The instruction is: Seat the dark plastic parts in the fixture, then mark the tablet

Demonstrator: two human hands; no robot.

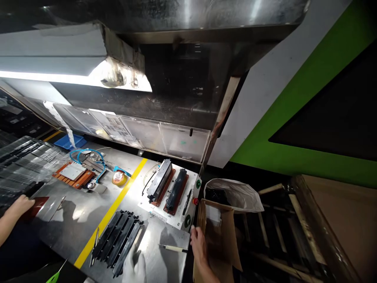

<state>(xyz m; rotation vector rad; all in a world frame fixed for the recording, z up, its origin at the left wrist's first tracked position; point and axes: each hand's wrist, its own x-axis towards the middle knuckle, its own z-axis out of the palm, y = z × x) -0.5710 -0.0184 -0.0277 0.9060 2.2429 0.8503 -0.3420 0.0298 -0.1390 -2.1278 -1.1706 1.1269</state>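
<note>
Steel bench [73,220]: gloved left hand [134,268] flat, fingers apart, beside ribbed black strips [118,240]; right hand [199,245] fingers apart on cardboard box [219,239].

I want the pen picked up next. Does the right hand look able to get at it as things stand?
Probably yes. The right hand rests at the table edge by the cardboard box, just right of the pen, with only bare table between them.

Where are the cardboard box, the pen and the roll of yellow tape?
cardboard box [219,239]: head view, on the near brown flap.
pen [172,248]: head view, mid-barrel, on the metal table.
roll of yellow tape [119,179]: head view, on its top face.
</note>
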